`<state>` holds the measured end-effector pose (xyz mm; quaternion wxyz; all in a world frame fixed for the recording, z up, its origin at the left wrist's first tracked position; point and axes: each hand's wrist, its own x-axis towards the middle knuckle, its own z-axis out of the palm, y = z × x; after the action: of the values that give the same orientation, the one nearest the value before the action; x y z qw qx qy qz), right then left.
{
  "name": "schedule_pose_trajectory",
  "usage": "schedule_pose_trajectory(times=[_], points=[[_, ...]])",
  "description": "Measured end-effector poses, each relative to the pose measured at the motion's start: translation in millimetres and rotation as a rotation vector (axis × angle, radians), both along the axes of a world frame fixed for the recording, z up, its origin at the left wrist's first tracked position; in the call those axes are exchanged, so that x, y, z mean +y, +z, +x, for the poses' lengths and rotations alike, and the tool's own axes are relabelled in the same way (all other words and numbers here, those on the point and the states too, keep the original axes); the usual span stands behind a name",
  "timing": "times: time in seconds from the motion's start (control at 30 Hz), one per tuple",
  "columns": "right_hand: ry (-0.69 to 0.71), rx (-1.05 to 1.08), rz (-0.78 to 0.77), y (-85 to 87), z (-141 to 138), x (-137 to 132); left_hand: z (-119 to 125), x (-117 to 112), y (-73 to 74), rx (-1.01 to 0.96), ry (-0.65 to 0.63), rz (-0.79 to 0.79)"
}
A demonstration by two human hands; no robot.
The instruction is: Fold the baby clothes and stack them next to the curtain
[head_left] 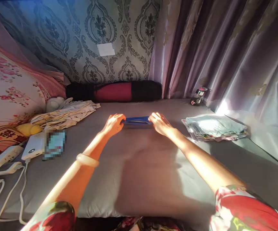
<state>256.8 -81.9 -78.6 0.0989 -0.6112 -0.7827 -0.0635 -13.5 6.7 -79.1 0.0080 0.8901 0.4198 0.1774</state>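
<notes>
A flat blue piece, seen nearly edge-on, is stretched between my two hands just above the grey sheet. A pale streak runs along its near side; whether it is cloth or something stiffer I cannot tell. My left hand pinches its left end, fingers closed. At the right end, the fingers of my right hand are closed on it too. A pale bangle circles my left forearm.
Folded clothes lie in a stack on the right, a dark flask behind them. On the left are crumpled cloth, a white power bank, a power strip and cables. A black-and-red roll lies along the wall.
</notes>
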Motion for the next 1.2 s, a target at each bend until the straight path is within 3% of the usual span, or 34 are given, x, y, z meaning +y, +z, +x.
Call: schedule_pose_trajectory(times=[0.13, 0.27, 0.47, 0.6, 0.7, 0.77, 0.83, 0.9, 1.07, 1.2], points=[[0.046, -0.012, -0.056, -27.5, 0, -20, -11, -22, -28.8, 0.06, -0.099, 0.033], [0.076, -0.015, -0.066, -45.7, 3, -27, -16, -29, -45.4, 0.104, -0.167, 0.038], [0.122, -0.012, -0.097, -44.5, 5, -35, -24, -35, -50.8, 0.149, -0.216, 0.017], [0.041, 0.041, -0.19, -27.1, -1, -28, -19, -41, -33.4, 0.181, -0.109, -0.121], [-0.084, 0.069, -0.255, -18.7, -13, -8, 4, -38, -19.4, 0.165, 0.091, -0.189], [-0.149, 0.1, -0.199, -20.3, -26, 8, 25, -32, -17.9, 0.117, 0.214, -0.152], [-0.175, 0.126, -0.082, -28.6, -40, 21, 46, -26, -25.0, 0.079, 0.274, -0.125], [-0.163, 0.121, -0.036, -41.7, -52, 29, 62, -22, -38.7, 0.066, 0.254, -0.092], [-0.122, 0.081, -0.147, -72.1, -65, 31, 73, -22, -72.0, 0.154, 0.191, -0.108], [-0.156, 0.068, -0.219, -75.4, -65, 32, 70, -23, -77.3, 0.213, 0.193, -0.149]])
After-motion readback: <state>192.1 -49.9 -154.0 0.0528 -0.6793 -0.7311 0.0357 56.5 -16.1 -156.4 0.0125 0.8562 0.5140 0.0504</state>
